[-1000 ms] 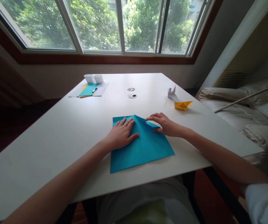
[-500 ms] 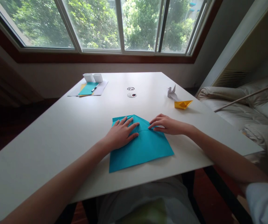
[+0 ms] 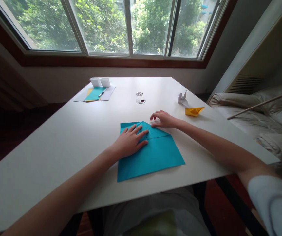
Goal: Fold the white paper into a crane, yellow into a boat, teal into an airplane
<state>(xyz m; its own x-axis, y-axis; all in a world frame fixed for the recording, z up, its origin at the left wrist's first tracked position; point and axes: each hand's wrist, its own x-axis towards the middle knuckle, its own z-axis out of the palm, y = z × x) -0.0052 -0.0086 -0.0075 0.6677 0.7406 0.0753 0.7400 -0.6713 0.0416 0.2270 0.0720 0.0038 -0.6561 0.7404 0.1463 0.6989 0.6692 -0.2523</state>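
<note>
A blue sheet of paper (image 3: 155, 157) lies on the white table (image 3: 86, 137) near its front edge. Its far right corner is folded inward, with a point at the top and a flap edge running across. My left hand (image 3: 130, 141) rests flat on the sheet's left part, fingers spread, and covers some of the upper left. At the far edge of the folded flap is my right hand (image 3: 164, 119), its fingers apart and slightly bent, with nothing visible in them. Its lower fingertip is at the fold; whether it touches the paper I cannot tell.
An orange paper boat (image 3: 194, 111) and a white paper crane (image 3: 183, 99) stand at the right. At the back left are blue paper (image 3: 94, 93), other sheets, a pen (image 3: 102, 92) and white folded pieces (image 3: 100, 82). Two round discs (image 3: 140, 98) sit in the table's middle.
My right hand has moved away from me and left, from the flap's lower edge up to the sheet's far fold. My left hand stays flat on the paper. The view has shifted slightly.
</note>
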